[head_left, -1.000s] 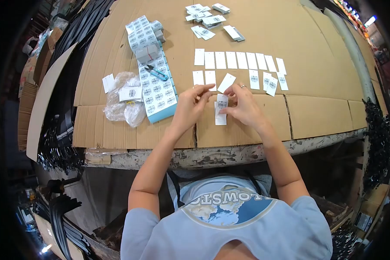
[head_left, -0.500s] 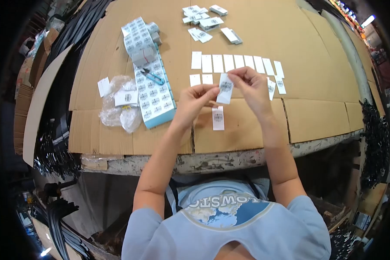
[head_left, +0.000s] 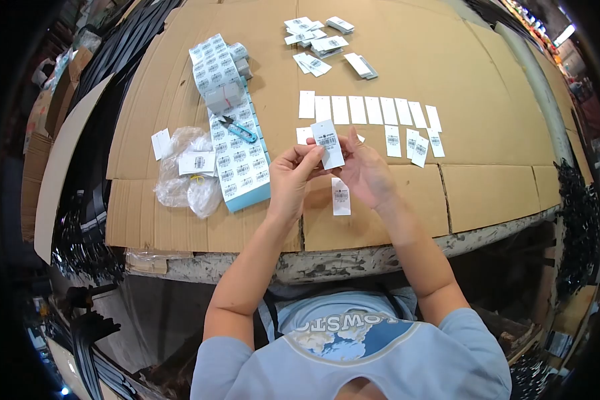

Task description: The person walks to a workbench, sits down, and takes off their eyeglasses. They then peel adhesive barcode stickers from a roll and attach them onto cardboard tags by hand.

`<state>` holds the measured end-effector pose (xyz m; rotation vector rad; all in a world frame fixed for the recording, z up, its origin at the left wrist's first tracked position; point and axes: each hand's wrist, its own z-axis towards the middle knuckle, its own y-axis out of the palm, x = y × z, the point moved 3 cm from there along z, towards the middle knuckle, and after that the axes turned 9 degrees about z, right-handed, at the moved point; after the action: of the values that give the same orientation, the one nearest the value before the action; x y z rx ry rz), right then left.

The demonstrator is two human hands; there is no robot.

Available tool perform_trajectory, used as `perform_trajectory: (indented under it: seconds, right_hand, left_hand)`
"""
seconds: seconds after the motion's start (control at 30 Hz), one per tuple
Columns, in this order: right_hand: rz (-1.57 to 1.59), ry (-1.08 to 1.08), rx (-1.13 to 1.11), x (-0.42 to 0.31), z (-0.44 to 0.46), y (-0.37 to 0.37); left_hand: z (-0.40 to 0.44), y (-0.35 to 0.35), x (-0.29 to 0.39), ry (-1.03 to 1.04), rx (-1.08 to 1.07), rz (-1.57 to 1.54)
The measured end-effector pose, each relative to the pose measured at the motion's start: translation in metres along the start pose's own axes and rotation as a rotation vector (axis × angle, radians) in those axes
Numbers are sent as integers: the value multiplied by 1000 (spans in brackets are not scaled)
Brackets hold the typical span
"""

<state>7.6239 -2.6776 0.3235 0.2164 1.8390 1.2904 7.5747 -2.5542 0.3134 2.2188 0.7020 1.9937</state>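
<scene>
My left hand (head_left: pixel 291 179) pinches a white hang tag (head_left: pixel 329 148) between thumb and fingers; a barcode sticker shows on its face. Close at its right side is my right hand (head_left: pixel 368 175), palm turned up and thumb raised apart from the fingers. Some of its fingers are hidden behind the tag, so contact cannot be made out. Just below the hands lies another barcoded tag (head_left: pixel 341 198). Beyond them runs a row of blank white tags (head_left: pixel 357 111). Several barcoded tags (head_left: pixel 393 141) lie to the right, two of them overlapping.
A strip of barcode stickers (head_left: pixel 237 160) unrolls on the left, with blue thread snips (head_left: pixel 239 129) on it. Beside it sit a crumpled plastic bag (head_left: pixel 170 187) and tags. Tag piles (head_left: pixel 313 37) lie at the back. Cardboard (head_left: pixel 493 193) covers the table.
My right hand has let go of the tag's top and opened, moving down and left. The tag has stayed in my left hand and now leans the other way.
</scene>
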Motion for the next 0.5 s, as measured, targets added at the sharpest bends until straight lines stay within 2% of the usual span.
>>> perform_trajectory:
  seconds: [0.17,0.5]
  right_hand:
    - [4,4,60,5,-1,-5]
    - [-6,23,122,7,-4,-4]
  left_hand:
    - [-2,5,-4,63,31,63]
    - [-1,4,-6,16,0,19]
